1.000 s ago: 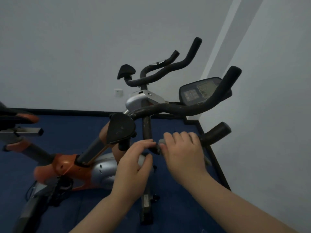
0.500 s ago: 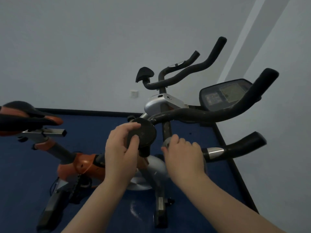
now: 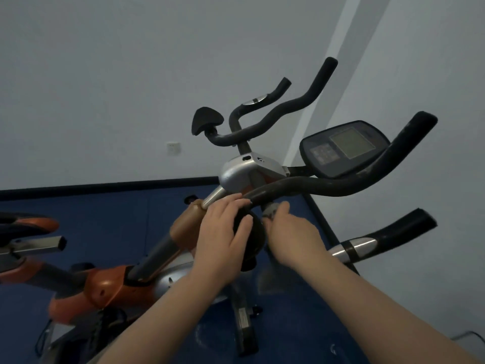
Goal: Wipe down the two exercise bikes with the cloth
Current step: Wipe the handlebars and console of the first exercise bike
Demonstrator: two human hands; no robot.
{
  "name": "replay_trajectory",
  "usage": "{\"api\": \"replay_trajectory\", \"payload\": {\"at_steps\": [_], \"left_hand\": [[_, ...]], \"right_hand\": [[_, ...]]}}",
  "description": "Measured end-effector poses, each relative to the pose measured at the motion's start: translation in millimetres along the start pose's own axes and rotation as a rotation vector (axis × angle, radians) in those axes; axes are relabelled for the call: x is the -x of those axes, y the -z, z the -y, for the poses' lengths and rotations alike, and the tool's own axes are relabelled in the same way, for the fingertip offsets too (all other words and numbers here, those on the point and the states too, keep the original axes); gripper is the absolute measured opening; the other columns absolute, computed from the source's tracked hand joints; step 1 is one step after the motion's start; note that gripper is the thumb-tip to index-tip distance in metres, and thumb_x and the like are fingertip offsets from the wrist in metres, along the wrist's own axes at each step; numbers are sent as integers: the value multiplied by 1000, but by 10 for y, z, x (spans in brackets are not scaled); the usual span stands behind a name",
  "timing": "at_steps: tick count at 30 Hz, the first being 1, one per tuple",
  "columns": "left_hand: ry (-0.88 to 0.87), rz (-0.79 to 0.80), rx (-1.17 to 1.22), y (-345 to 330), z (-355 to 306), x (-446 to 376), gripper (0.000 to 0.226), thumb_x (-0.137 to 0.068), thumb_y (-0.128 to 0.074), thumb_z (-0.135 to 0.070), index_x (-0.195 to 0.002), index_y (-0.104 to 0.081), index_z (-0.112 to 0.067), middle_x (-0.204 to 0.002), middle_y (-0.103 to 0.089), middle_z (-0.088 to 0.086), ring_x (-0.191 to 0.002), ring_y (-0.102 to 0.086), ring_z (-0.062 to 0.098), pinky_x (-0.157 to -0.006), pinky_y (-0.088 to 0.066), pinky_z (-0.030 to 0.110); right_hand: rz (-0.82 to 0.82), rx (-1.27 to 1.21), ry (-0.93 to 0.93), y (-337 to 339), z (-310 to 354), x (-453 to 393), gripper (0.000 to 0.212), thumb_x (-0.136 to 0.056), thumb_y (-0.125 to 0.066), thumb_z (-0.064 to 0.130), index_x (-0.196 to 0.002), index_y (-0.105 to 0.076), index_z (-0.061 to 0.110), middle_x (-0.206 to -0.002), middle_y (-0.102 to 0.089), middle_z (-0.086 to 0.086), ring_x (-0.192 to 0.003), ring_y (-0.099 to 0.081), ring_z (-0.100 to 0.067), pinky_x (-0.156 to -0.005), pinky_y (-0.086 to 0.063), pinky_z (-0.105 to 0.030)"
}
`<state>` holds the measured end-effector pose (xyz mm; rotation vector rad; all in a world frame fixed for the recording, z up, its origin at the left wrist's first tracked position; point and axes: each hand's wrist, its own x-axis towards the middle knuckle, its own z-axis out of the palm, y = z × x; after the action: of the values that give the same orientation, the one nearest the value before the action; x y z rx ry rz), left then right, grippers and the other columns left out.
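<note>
An orange and silver exercise bike [image 3: 110, 285] stands in front of me, with black handlebars [image 3: 328, 185] and a dark console [image 3: 343, 148]. My left hand [image 3: 223, 232] rests on the round black elbow pad [image 3: 253, 237] of the near handlebar, fingers spread over it. My right hand [image 3: 286, 232] is closed around a small grey cloth [image 3: 270, 210], pressed against the bar beside the pad. Most of the cloth is hidden by my fingers. A second set of black handlebars [image 3: 275, 114] with its own pad [image 3: 206, 119] shows behind, near the wall.
The bike's saddle [image 3: 29, 224] and its square seat rail [image 3: 34, 245] reach in from the left. Blue floor [image 3: 105, 219] lies below, with white walls close behind and on the right. A wall socket [image 3: 173, 148] sits low on the back wall.
My left hand has climbed from below the black pad onto it. My right hand with the cloth has shifted along the bar towards the pad. The view has tilted left and closer.
</note>
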<state>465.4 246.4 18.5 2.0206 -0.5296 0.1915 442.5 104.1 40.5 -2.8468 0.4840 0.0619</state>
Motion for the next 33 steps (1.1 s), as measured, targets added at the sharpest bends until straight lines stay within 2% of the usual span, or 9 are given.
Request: {"api": "replay_trajectory", "payload": {"at_steps": [4, 10, 14, 17, 21, 24, 26, 30, 33], "left_hand": [[17, 3, 59, -24, 48, 12, 32, -91, -35, -42, -116, -54, -35, -116, -51, -21, -111, -39, -7, -95, -30, 18], [19, -43, 123, -74, 83, 48, 28, -90, -38, -42, -115, -51, -41, -117, -48, -24, -118, -37, -7, -95, -29, 17], [25, -49, 162, -78, 90, 49, 29, -89, -40, -41, -115, -52, -39, -117, -48, -25, -120, -37, -5, -95, -28, 17], [30, -48, 191, -75, 87, 55, 29, -88, -43, -39, -115, -53, -39, -117, -48, -24, -119, -37, -7, -95, -29, 19], [19, -52, 199, -74, 82, 53, 28, -88, -46, -32, -114, -55, -36, -117, -50, -21, -117, -38, -5, -97, -32, 24], [11, -35, 182, -59, 81, 49, 28, -88, -46, -31, -115, -54, -36, -117, -49, -21, -117, -38, -5, -96, -31, 23], [2, -16, 160, -48, 84, 40, 29, -89, -46, -33, -116, -52, -38, -117, -48, -21, -116, -36, -7, -96, -29, 21], [-14, 3, 111, -36, 80, 31, 31, -89, -43, -36, -119, -52, -36, -119, -47, -21, -114, -35, -5, -95, -27, 20], [-4, -10, 112, -47, 73, 43, 33, -88, -43, -36, -119, -54, -33, -120, -48, -18, -115, -36, -2, -97, -29, 24]], "right_hand": [[191, -276, -134, 160, -13, -137, 48, -99, -31, 47, -128, -36, 10, -114, -62, -15, -102, -58, -32, -84, -46, -42], [26, 99, -75, 25, -61, 117, 43, -99, -20, 50, -115, -40, 16, -93, -64, -5, -72, -55, -20, -57, -37, -35], [207, -375, -201, 136, 9, -175, 46, -100, -24, 46, -129, -41, 14, -123, -57, -12, -110, -55, -29, -91, -43, -42], [218, -422, -181, 171, 1, -215, 46, -102, -24, 42, -136, -39, 15, -134, -50, -13, -120, -49, -31, -97, -39, -39], [-100, 30, -112, -32, 33, 132, 39, -101, -30, 35, -137, -31, 20, -104, -64, -8, -89, -61, -27, -64, -39, -34], [-155, 321, 98, -117, -14, 538, 78, -85, -59, 21, -150, -16, 20, -103, -59, -6, -82, -59, -23, -64, -38, -32], [-240, 428, 226, -80, -216, 670, 86, -69, -72, 18, -147, -34, 21, -99, -61, -6, -75, -58, -21, -66, -45, -32], [-307, 460, 205, 6, -334, 698, 47, -92, -40, 40, -134, -51, 22, -89, -64, 4, -76, -57, -18, -74, -42, -33], [-250, 394, -37, -7, -44, 436, 65, -92, -3, 51, -104, -60, 23, -82, -65, 3, -68, -56, -18, -67, -33, -34]]}}
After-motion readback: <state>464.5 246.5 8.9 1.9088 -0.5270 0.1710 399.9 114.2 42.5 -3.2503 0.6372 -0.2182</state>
